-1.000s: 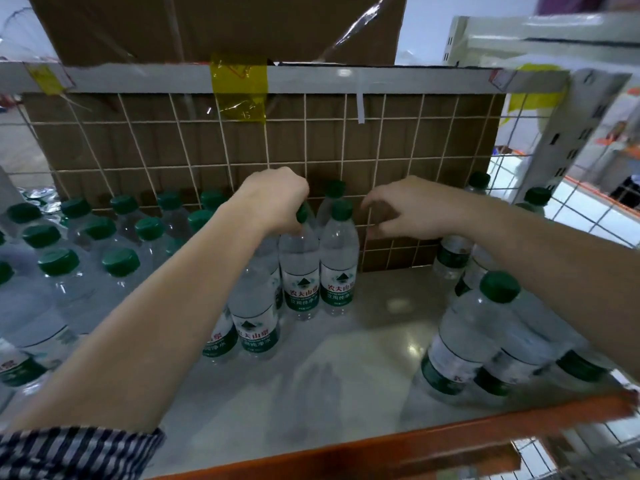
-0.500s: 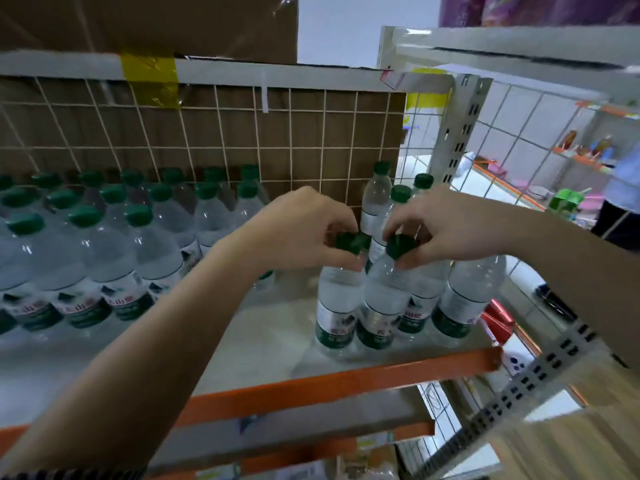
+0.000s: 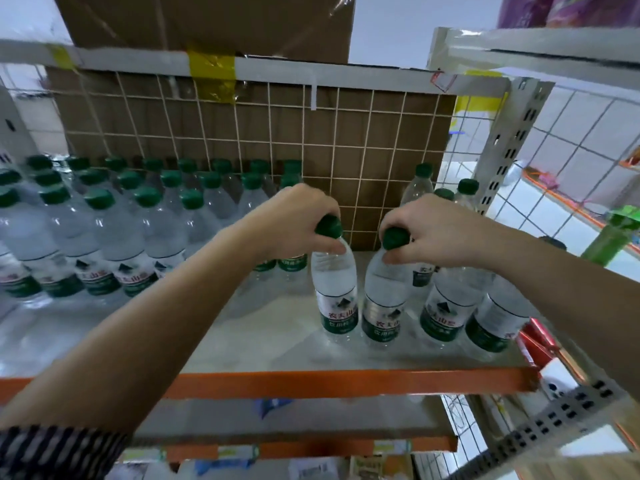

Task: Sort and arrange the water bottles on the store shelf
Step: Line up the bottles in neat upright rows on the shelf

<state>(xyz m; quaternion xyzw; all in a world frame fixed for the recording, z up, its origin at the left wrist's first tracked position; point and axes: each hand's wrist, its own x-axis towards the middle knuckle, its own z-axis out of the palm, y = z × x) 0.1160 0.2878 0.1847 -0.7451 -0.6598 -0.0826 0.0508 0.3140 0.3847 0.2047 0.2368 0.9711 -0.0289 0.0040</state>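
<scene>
- The shelf (image 3: pixel 270 330) has a pale top and an orange front edge, and it carries all the bottles.
- A cardboard box (image 3: pixel 207 22) sits on the rail above it. A wire grid (image 3: pixel 346 133) backed with brown board closes the rear.
- Rows (image 3: pixel 110 237) of green-capped water bottles fill the shelf's left half from the rear edge forward, upright and packed close.
- Spare bottles (image 3: pixel 446 306) stand at the right front corner, with a few more behind them toward the right rear corner.
- The left bottle (image 3: pixel 334 292) and right bottle (image 3: pixel 384 303) stand upright side by side near the front edge, right of centre and just left of the spares.
- The left hand (image 3: pixel 294 220) grips the left bottle's neck, fingers curled over it and thumb pressed below the cap (image 3: pixel 328 226).
- The right hand (image 3: pixel 436 230) grips the right bottle's neck the same way, thumb under its cap.
- A striped sleeve (image 3: pixel 52 452) shows on the left arm.
</scene>
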